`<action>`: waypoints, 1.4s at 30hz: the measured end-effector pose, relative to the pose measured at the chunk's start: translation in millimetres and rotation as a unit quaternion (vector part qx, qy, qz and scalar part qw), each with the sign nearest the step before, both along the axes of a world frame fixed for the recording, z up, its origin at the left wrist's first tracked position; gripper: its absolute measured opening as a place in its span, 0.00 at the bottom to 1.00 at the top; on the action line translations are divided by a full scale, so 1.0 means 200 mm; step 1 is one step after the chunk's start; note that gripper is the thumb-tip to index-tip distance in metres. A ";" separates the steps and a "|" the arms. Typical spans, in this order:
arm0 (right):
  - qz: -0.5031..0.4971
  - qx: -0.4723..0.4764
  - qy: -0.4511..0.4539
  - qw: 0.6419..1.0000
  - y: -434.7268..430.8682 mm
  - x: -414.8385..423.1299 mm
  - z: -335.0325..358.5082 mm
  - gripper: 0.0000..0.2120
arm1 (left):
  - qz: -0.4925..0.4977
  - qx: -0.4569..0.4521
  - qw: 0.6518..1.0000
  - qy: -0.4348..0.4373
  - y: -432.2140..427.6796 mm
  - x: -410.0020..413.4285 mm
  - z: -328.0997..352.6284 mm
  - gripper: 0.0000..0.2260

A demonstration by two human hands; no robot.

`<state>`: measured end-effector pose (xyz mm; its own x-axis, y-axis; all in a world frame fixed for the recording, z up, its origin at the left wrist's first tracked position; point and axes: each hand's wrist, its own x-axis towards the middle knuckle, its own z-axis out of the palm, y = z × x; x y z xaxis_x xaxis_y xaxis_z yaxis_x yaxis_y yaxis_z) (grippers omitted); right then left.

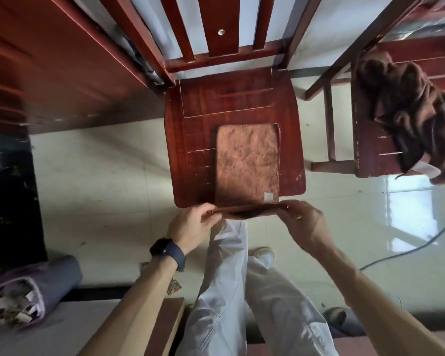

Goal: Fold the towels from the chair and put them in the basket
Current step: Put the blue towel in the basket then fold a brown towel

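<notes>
Down at the bottom, pale trousers (242,291) are filling the near view, with a shoe (263,253) poking out on the tile floor (100,188). A purple roll (36,286) is lying at lower left. Both forearms are reaching forward, a dark watch (168,251) sitting on the left wrist.

Left hand (190,227) is pinching the near left corner of the towel (247,163), fingers closed on the cloth. Right hand (303,222) is gripping the near right corner the same way, thumb on top. Between them the towel's near edge is being held taut, just off the front lip of the chair (190,129).

The rest of that towel is lying flat on the seat, a tan rectangle with a small white tag near its right corner. Beyond it the chair's slatted back is rising toward the wall.

Off to the right, a second chair (370,150) is carrying a crumpled dark brown pile (409,111) of towels. A cable (409,250) is trailing across the floor below it.
</notes>
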<state>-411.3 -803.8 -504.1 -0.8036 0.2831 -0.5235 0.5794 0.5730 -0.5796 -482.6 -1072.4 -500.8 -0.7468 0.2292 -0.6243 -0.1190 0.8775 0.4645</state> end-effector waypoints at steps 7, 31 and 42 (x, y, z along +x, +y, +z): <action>-0.088 -0.014 -0.030 0.996 0.10 -0.59 -0.12 0.09 | 0.157 0.124 0.980 -0.020 0.15 -0.56 -0.21 0.08; -0.172 0.077 -0.025 0.982 0.03 -0.97 -0.48 0.12 | 0.113 0.002 0.982 0.152 0.34 -0.84 -0.54 0.11; 0.149 0.239 0.015 0.959 -0.15 -0.64 -0.57 0.28 | -0.214 -0.072 0.951 0.211 0.35 -0.59 -0.63 0.31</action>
